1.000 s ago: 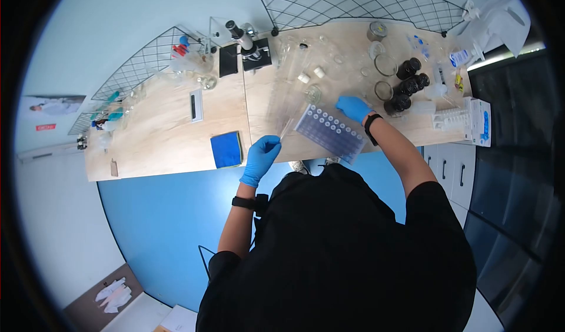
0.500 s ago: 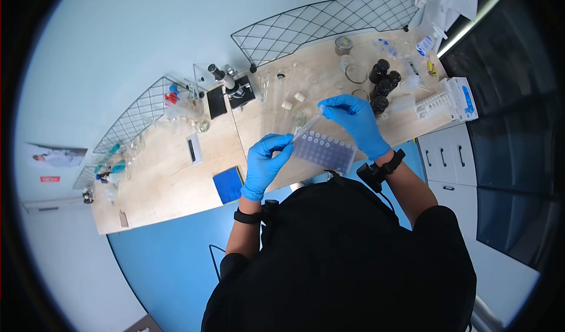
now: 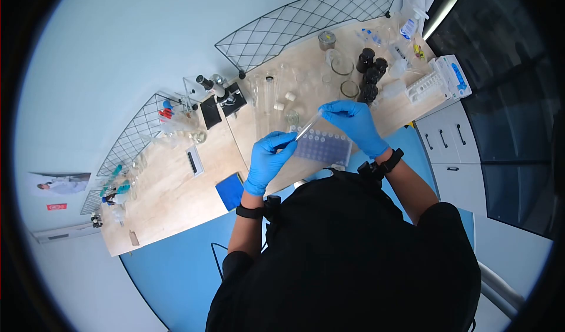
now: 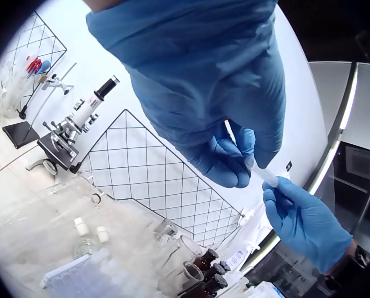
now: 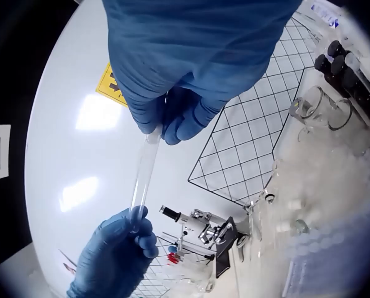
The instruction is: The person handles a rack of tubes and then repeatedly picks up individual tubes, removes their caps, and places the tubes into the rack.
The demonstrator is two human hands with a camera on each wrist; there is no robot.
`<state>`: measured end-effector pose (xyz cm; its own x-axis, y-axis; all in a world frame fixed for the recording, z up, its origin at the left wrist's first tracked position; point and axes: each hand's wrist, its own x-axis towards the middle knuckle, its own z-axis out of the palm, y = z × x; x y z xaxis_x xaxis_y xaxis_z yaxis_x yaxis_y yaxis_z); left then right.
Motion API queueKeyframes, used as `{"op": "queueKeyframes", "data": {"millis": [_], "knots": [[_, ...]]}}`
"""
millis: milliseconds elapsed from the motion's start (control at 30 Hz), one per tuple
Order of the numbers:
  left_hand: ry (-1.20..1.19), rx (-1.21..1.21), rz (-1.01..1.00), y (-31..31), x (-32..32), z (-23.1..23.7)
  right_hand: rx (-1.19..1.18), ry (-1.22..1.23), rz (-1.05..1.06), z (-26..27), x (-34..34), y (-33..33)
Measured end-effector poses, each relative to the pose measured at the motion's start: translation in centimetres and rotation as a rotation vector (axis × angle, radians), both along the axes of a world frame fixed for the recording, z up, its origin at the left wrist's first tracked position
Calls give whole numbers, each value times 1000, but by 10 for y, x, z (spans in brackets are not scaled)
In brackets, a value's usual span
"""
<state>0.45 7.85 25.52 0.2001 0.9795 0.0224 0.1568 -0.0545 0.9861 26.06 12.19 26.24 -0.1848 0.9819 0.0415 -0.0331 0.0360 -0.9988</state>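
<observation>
Presently we are holding the clear tube (image 5: pixel 144 177) in a narrow, pinching grip at each end, its long axis slanting above the desk (image 3: pixel 170 202), outward and rightward from our left hand (image 3: pixel 269 162) to our right hand (image 3: pixel 355 126), neither being nearer.

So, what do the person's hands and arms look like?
The left hand and right hand wear blue gloves covering the fingers. Each wrist has a black strap with a small black device. The sleeves are short and black.
</observation>
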Motion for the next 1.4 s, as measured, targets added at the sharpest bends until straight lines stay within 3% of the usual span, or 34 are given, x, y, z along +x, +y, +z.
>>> {"op": "queueKeyframes", "data": {"millis": [200,267,300,367,400,467,667,767,1000,1200,1267,1400], "knots": [[122,-5,-90,10,3,-36,-17,-42,32,-28,14,-8],[111,-36,-57,12,12,-56,121,-262,4,-31,20,-14],[111,-48,-56,14,10,-72,110,-262,8,-36,23,-16],[282,-6,-2,16,-3,-110,390,-357,-11,-53,32,-20],[281,-14,-2,13,-12,-129,383,-357,-8,-64,36,-23],[571,-195,41,8,-35,-164,431,-600,-4,-88,41,-31],[862,-227,198,-22,-48,-231,519,-690,58,-139,36,-29],[977,-238,220,-25,-37,-233,609,-781,128,-158,34,-23],[950,-133,322,-22,-35,-261,706,-976,252,-174,34,-13],[957,-42,235,-18,-41,-277,722,-1102,288,-158,30,-15],[971,-81,257,-18,-42,-276,618,-879,258,-141,29,-13],[868,-41,369,-34,-43,-249,500,-729,99,-139,42,1]]}}
